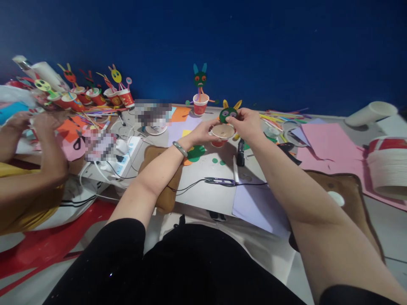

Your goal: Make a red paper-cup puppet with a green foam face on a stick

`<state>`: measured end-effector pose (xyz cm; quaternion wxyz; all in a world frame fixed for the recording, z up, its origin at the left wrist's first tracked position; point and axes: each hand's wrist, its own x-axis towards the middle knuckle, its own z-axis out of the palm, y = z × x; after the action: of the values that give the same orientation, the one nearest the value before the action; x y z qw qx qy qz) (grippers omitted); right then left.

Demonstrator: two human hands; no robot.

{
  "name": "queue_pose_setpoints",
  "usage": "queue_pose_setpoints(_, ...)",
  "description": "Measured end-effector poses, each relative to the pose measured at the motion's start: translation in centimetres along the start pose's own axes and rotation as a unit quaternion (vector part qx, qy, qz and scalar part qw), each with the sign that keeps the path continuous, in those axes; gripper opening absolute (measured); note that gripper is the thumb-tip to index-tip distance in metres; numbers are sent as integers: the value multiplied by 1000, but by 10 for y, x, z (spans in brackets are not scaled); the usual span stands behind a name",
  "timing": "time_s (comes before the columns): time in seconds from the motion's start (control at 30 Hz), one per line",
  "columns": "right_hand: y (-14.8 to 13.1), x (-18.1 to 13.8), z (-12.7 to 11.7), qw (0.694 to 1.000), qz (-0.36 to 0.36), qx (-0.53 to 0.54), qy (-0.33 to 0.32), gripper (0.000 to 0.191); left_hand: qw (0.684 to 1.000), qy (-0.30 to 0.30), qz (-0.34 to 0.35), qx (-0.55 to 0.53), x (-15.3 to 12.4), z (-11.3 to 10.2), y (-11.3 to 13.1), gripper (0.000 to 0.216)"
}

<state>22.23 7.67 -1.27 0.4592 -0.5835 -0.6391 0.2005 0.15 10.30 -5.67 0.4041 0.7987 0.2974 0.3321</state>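
My left hand [204, 130] grips a red-and-white paper cup [223, 132] at its left side, tilted so that its pale inside shows. Between the fingers of my right hand [249, 125] is a green paper face [224, 117] with purple-ringed eyes and yellow ears, just above the cup's far rim. Whether it is joined to the cup I cannot tell. Larger green paper circles [195, 153] lie below my left hand, with two small green dots [218, 162] nearby. Thread snips [219, 181], a white pen [235, 169] and a black marker [241, 153] lie nearer to me.
Behind stands a finished-looking cup figure [201, 103] with a green head. Several more cup figures [95, 97] line the left. A co-worker's hands [43, 120] are at the left, beside a power strip [129, 156]. Pink paper [330, 142] and stacked cups [388, 169] occupy the right.
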Motion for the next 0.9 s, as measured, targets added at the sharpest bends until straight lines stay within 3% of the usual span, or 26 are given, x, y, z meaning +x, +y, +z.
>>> queue_pose_setpoints(0.3, -6, -13, -1, 1000, -4, 14, -25, 27, 998, -11, -15, -54, 2, -5, 0, 84)
queue_pose_setpoints(0.57, -4, -30, -18, 1000, -10, 17, -16, 56, 998, -37, -17, -46, 0, -18, -2, 96)
queue_pose_setpoints(0.67, -1, -44, -27, 999, -26, -19, -2, 37, 998, -57, -26, -28, -4, -25, -2, 99)
queue_pose_setpoints(0.77, 0, -60, -32, 996, -58, -55, -34, 17, 997, -65, -28, -30, -5, -30, -2, 100)
queue_pose_setpoints(0.9, 0, -73, -30, 979, -114, -132, -101, 23, 997, 8, -20, -74, 1, -26, 1, 90)
